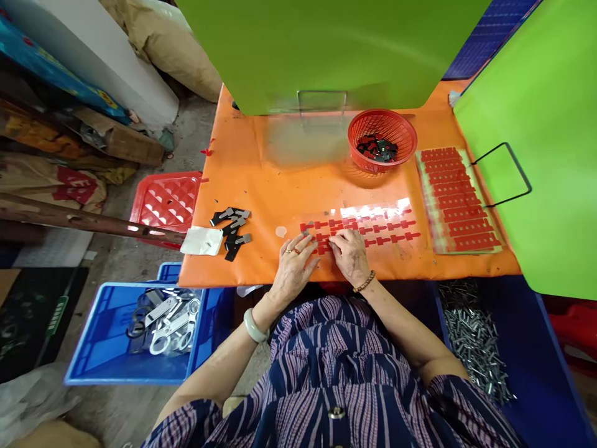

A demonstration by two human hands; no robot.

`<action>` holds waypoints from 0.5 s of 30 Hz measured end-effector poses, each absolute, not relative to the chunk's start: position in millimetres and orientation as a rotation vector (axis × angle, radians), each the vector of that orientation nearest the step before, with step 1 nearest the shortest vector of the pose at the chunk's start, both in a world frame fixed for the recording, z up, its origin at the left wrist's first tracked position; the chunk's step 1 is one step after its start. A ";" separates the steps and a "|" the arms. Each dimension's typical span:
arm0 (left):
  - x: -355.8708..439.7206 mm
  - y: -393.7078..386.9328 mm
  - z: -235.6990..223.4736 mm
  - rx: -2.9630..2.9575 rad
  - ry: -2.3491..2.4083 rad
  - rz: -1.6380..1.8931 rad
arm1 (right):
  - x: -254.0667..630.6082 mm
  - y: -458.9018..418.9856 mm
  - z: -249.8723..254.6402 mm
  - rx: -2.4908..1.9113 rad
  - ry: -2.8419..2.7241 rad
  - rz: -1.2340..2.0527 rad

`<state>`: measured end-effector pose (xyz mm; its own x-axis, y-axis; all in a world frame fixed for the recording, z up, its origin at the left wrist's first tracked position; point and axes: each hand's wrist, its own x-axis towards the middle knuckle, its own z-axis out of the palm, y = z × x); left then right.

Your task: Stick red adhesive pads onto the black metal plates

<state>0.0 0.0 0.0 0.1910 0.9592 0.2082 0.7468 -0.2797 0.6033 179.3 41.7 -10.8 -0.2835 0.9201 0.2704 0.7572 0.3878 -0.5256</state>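
A clear sheet with rows of red cut-out stickers (382, 240) lies on the orange-covered table (247, 168). My left hand (293, 261), wearing a ring, rests at the sheet's left end with its fingers stretched out over the red pieces. Beside it, my right hand (351, 256) has curled fingers, with thumb and index finger pinched at the red shapes; whatever is between the fingertips is hidden. Left of my hands is a small pile of black and grey flat parts (233, 230). Beyond them, a red mesh basket (405, 134) holds black and red pieces.
To the right lies a stack of red sticker sheets (459, 205). Green panels with wire handles (571, 155) stand behind and right. A white pad (201, 241) sits at the left edge. Blue bins (88, 348) hold ring-ended parts and metal pins (476, 342). A red stool (163, 186) stands left.
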 end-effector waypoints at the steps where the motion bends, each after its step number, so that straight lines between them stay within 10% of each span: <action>1: 0.5 4.2 -1.2 2.117 1.603 0.786 | 178.8 42.1 -10.4 -1.441 -2.114 0.397; 15: 4.3 12.7 -17.1 2.139 1.646 0.719 | 173.4 45.1 -8.9 -1.540 -2.100 0.496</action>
<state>4.3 12.7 -17.1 0.1979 0.9633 0.1814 0.7874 -0.2664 0.5559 173.4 45.1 -8.9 -0.2464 0.9544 0.1688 0.7781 0.2987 -0.5525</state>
